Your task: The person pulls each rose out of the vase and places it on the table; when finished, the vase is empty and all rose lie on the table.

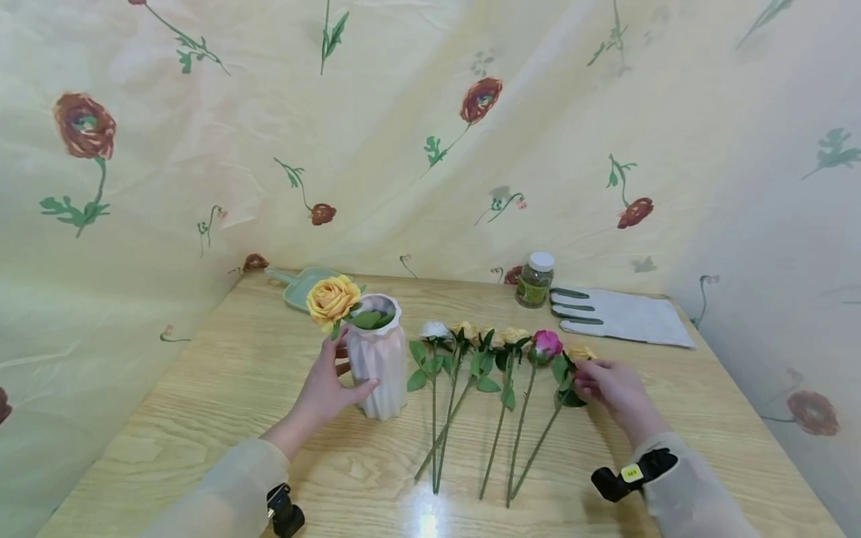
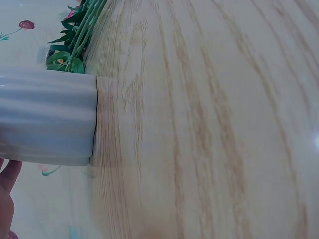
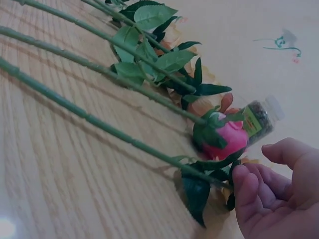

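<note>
My left hand (image 1: pixel 334 385) grips a white ribbed vase (image 1: pixel 380 373), thumb across its front and fingers at its left side. The vase stands upright, with a yellow rose (image 1: pixel 332 299) leaning out over its left rim. In the left wrist view the lower vase (image 2: pixel 47 119) shows beside a bit of the hand (image 2: pixel 7 199). At the right end of the row of flowers, my right hand (image 1: pixel 613 388) has its fingers curled at the head of a yellow rose (image 1: pixel 580 351), which still lies on the table. Its thumb stands apart in the right wrist view; the fingers partly hide the bloom.
Between the hands lie a white rose (image 1: pixel 436 330), several yellowish roses (image 1: pixel 514 336) and a pink rose (image 1: pixel 546 344), stems toward me. Behind are a lidded jar (image 1: pixel 536 282), a grey-white glove (image 1: pixel 625 317) and a green dustpan-like tray (image 1: pixel 303 288). A flowered cloth (image 1: pixel 403 149) backs the wooden table (image 1: pixel 323 478).
</note>
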A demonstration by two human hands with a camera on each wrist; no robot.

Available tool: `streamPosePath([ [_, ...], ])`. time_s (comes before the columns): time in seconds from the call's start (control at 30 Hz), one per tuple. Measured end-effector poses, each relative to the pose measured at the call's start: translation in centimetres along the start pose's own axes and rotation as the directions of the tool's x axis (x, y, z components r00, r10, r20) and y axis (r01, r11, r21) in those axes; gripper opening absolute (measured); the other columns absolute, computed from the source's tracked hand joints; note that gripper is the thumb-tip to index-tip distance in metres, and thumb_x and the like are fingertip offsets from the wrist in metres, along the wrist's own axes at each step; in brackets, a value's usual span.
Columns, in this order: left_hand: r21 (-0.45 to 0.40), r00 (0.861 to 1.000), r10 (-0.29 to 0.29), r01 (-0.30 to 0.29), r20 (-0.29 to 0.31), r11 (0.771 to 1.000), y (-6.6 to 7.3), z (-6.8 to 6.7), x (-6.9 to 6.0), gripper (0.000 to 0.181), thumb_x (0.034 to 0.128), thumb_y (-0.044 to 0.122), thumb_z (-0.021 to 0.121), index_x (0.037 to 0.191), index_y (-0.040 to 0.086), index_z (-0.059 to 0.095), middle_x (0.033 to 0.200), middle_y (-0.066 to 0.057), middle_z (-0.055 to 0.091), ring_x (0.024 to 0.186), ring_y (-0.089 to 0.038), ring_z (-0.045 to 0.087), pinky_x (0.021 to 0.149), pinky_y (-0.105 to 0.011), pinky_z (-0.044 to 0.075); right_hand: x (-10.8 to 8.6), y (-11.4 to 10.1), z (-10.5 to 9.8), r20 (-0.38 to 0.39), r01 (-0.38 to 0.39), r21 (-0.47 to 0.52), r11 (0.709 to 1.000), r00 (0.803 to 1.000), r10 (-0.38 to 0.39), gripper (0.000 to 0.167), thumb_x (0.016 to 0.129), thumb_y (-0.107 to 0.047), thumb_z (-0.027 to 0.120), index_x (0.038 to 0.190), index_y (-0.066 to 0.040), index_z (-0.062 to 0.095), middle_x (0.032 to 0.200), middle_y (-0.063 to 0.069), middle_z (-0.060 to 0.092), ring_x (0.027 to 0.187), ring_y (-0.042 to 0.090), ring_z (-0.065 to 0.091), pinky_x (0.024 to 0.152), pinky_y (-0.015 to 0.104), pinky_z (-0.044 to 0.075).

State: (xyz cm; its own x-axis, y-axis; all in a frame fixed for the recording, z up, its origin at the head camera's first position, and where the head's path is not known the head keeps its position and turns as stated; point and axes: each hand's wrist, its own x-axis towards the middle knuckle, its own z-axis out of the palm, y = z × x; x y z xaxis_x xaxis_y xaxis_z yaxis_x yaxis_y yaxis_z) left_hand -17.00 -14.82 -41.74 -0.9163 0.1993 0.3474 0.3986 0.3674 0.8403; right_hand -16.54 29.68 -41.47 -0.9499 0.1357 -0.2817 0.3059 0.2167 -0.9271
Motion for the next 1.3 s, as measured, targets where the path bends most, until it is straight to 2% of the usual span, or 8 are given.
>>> streamPosePath([
  [0.17,-0.021,1.0,-0.013,0.013,0.006,1.0,0.1,-0.1,0.0,0.09,0.0758,0.009,0.078,0.144,0.002,0.019,0.131,-0.024,0.04,0.11,-0.036,0.048,0.09,-0.051,0.047,0.1,-0.9,0.4,0.0,0.026,-0.022,0.999,1.0,-0.026,0.054,0.097,-0.027,0.052,0.129,0.015,0.042,0.093,0.005,0.063,0.079,0.008,0.06,0.069,0.021,0.052],
  [0.43,0.012,1.0,-0.003,0.003,0.008,1.0,0.0,-0.1,0.0,0.088,0.0759,0.01,0.078,0.144,0.005,0.021,0.129,-0.023,0.042,0.108,-0.036,0.049,0.088,-0.05,0.049,0.1,-3.2,2.1,0.027,0.094,-0.005,0.996,0.995,-0.093,0.052,0.097,-0.026,0.051,0.131,0.013,0.042,0.098,0.006,0.063,0.088,0.011,0.06,0.079,0.024,0.052],
  [0.57,0.01,1.0,-0.007,0.007,0.008,1.0,0.0,-0.1,0.0,0.089,0.0758,0.01,0.078,0.144,0.005,0.021,0.127,-0.022,0.043,0.108,-0.036,0.049,0.088,-0.05,0.048,0.2,-5.1,4.0,0.059,0.144,-0.03,0.989,0.988,-0.142,0.05,0.097,-0.029,0.051,0.128,0.01,0.046,0.104,0.011,0.061,0.091,0.014,0.06,0.081,0.025,0.051],
  [0.77,0.009,1.0,0.001,-0.001,0.004,1.0,0.0,-0.1,0.0,0.088,0.0758,0.01,0.078,0.143,0.006,0.022,0.127,-0.023,0.043,0.107,-0.036,0.049,0.088,-0.05,0.049,0.1,-8.6,7.3,0.113,0.211,-0.044,0.976,0.972,-0.205,0.05,0.095,-0.035,0.054,0.127,0.003,0.051,0.105,0.007,0.058,0.096,0.019,0.057,0.085,0.026,0.048],
  [0.87,-0.008,1.0,-0.009,0.009,0.009,1.0,0.0,-0.2,0.0,0.089,0.0757,0.011,0.078,0.144,0.007,0.021,0.125,-0.022,0.044,0.108,-0.036,0.049,0.089,-0.051,0.048,0.0,-10.2,8.8,0.128,0.228,-0.046,0.973,0.967,-0.22,0.048,0.095,-0.035,0.055,0.126,0.001,0.053,0.107,0.007,0.058,0.1,0.024,0.056,0.085,0.03,0.046],
  [1.1,0.004,1.0,-0.003,0.003,0.003,1.0,-0.2,-0.1,0.2,0.092,0.0744,0.009,0.078,0.145,0.005,0.02,0.121,-0.022,0.046,0.107,-0.037,0.049,0.088,-0.05,0.049,-0.2,-13.0,11.9,0.178,0.274,-0.046,0.961,0.949,-0.262,0.042,0.094,-0.032,0.057,0.122,-0.002,0.058,0.112,0.012,0.058,0.098,0.024,0.055,0.087,0.037,0.045],
  [1.3,0.004,1.0,-0.004,0.004,0.006,1.0,-0.4,-0.1,0.2,0.092,0.0741,0.008,0.078,0.145,0.004,0.019,0.12,-0.023,0.046,0.108,-0.037,0.049,0.088,-0.051,0.049,-0.7,-14.5,14.2,0.198,0.312,-0.078,0.947,0.936,-0.292,0.036,0.093,-0.031,0.059,0.118,-0.005,0.062,0.111,0.01,0.058,0.092,0.024,0.052,0.077,0.034,0.045],
])
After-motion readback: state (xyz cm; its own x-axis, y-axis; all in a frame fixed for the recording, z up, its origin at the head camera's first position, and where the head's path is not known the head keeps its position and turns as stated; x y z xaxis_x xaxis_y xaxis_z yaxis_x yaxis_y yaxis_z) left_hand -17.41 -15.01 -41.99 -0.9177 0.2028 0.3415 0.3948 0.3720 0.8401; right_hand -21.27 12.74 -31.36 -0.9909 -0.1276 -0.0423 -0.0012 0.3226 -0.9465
